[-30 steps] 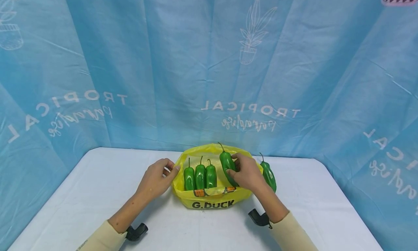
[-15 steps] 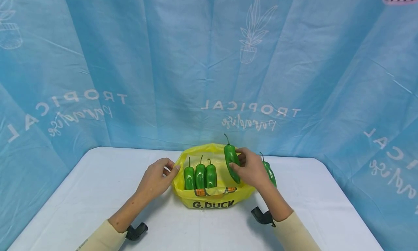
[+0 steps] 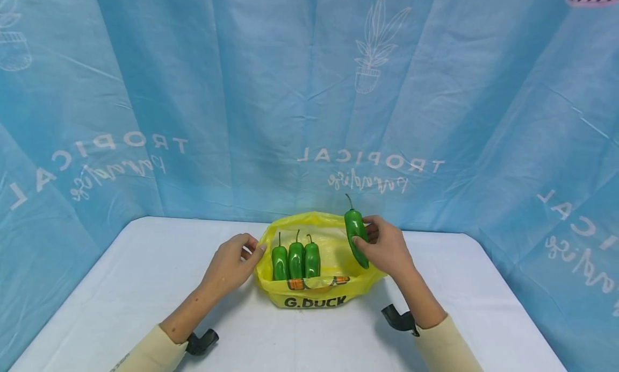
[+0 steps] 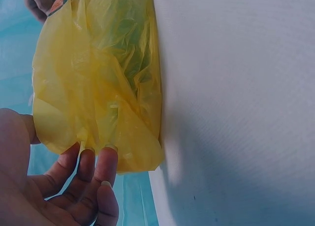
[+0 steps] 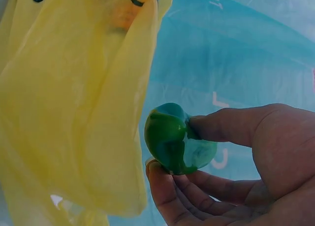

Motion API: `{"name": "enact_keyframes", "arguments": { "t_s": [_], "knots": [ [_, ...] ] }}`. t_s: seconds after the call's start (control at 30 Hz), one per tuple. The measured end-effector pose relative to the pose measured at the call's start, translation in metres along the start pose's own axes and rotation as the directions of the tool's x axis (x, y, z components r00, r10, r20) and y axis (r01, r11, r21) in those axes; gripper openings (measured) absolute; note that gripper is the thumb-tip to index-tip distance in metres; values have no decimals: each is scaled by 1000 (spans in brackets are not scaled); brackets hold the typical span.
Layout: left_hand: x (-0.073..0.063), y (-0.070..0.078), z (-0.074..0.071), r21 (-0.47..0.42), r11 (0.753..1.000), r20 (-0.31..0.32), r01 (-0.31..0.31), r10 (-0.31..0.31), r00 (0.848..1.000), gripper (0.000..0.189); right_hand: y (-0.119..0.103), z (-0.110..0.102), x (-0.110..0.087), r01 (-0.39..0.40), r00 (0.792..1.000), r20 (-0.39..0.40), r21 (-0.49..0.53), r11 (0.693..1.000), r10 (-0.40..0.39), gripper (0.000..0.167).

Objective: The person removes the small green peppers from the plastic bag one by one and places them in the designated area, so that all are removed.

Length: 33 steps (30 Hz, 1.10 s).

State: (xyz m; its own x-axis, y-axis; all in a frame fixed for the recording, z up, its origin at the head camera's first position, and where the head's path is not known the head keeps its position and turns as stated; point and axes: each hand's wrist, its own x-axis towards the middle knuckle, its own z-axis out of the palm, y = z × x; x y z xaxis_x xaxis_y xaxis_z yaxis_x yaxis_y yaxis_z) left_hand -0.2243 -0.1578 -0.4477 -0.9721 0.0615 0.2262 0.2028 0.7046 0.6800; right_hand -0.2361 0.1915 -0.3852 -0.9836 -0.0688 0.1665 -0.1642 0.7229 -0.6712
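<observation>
A yellow plastic bag (image 3: 319, 302) printed "G.DUCK" sits with its mouth wide apart on the table. My left hand (image 3: 238, 262) holds the bag's left rim; in the left wrist view its fingers (image 4: 106, 167) lie against the yellow plastic. Inside, three glossy green chili peppers (image 3: 296, 260) stand side by side, stems up, toward the left. My right hand (image 3: 387, 245) pinches another green chili pepper (image 3: 357, 235) between thumb and fingers, stem up, over the bag's right rim. From the right wrist view, that pepper's rounded lower end (image 5: 172, 140) shows beside the bag.
The table has a white cover (image 3: 300, 345). A blue printed curtain (image 3: 271, 103) hangs close behind and along both sides. A black wrist mount (image 3: 203, 341) juts from the left sleeve, another black mount (image 3: 398, 318) from the right.
My right hand has moved up and to the right with its pepper, from inside the bag to its right rim. The pepper outside the bag is now hidden behind that hand. The left hand stays put.
</observation>
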Motion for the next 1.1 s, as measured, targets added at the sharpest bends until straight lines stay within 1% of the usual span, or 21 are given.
{"name": "enact_keyframes", "arguments": {
  "t_s": [0.27,0.6,0.73,0.9,1.1],
  "knots": [
    [0,1,0,-10,1000,2,0,0,1000,25,10,-4,0,-11,1000,-21,-20,1000,11,51],
    [-1,0,0,-8,1000,3,6,-6,1000,24,16,-13,-6,-2,1000,-24,-45,999,1,51],
    [-1,-1,0,-7,1000,-3,10,-10,1000,24,18,-17,-9,-11,1000,-26,-61,998,10,53],
    [-1,-1,0,-11,1000,1,9,-9,1000,24,22,-21,-13,-18,999,-42,-75,997,15,53],
    [-1,0,-1,-22,1000,-14,-6,6,1000,21,29,-24,-15,-16,997,-73,-90,996,10,52]
  ]
}}
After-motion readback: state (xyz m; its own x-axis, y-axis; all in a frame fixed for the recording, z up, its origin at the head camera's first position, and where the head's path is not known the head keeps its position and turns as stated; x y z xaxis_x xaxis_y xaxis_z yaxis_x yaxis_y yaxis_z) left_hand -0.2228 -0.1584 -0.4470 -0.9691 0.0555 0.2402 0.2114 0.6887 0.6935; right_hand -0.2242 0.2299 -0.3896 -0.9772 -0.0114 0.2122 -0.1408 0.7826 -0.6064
